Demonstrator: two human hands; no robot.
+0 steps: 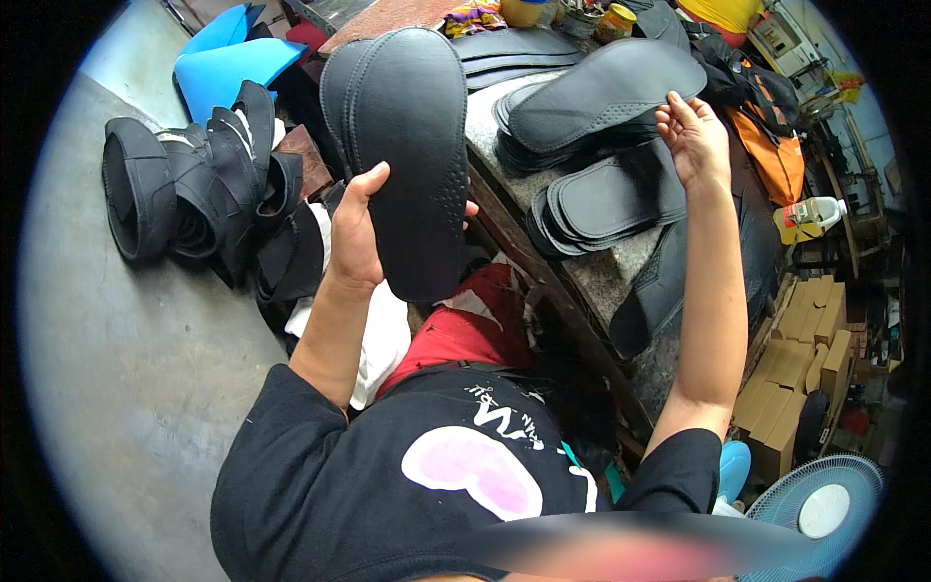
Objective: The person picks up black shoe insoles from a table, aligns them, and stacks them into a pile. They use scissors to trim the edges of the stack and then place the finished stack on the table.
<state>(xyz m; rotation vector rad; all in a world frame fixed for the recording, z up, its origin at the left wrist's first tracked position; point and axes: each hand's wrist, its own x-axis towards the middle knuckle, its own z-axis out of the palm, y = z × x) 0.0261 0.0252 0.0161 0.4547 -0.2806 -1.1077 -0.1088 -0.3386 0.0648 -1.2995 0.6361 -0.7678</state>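
Note:
My left hand (pixel 357 233) is closed round a few black insoles (pixel 412 145) with stitched rims, held upright, thumb on the front face. My right hand (pixel 693 145) pinches the edge of another black insole (pixel 611 92) between thumb and fingers. That insole lies tilted over a stack of insoles (pixel 538 155) on the speckled worktop (pixel 603 276). Closer to me sits a second stack of insoles (pixel 611 199), partly shaded. Larger black sole-shaped pieces (pixel 650 291) lie beside it, partly behind my right forearm.
Black shoe uppers (pixel 184 199) are heaped at the left, near bent blue sheets (pixel 233 63). More insoles (pixel 514 53) and jars (pixel 615 23) stand at the back. On the right are an orange-black bag (pixel 766 145), a jug (pixel 810 217), cardboard boxes (pixel 790 369) and a fan (pixel 819 509).

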